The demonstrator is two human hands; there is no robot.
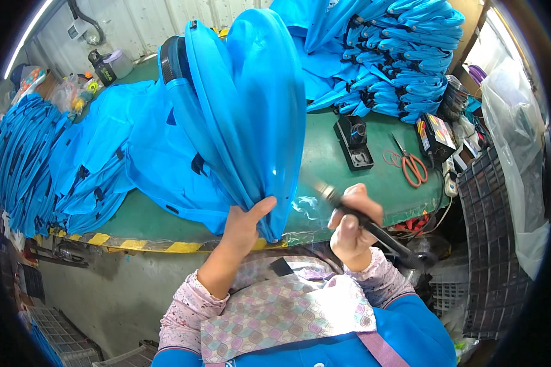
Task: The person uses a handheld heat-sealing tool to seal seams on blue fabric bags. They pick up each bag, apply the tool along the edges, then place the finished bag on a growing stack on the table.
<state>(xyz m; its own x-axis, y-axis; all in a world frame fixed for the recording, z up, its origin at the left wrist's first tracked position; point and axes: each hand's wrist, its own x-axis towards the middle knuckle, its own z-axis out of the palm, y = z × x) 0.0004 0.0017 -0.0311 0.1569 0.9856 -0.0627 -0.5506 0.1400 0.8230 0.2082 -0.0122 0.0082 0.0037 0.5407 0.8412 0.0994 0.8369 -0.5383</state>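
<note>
So, left hand (242, 223) clamped on the lower edge of a folded blue fabric piece (245, 110), thumb out toward 1 o'clock, the piece standing up over the near edge of the green table (324, 162). Right hand (352, 223) fisted around a dark pen-like tool (364, 223), tip aimed at 10 o'clock, close to the fabric's hem but apart from it. Not much elbow room: flat blue pieces (104, 153) spread at 9 o'clock, a stacked bundle of more folded ones (398, 55) at 1 o'clock. Only bare tabletop between 2 and 3 o'clock, shared with a small black holder (354, 142) and orange-handled scissors (410, 164). Yellow-black striped tape (147, 244) along the table's front rim, right under the left wrist. Clear plastic bag (514, 128) hanging at 3 o'clock.
</note>
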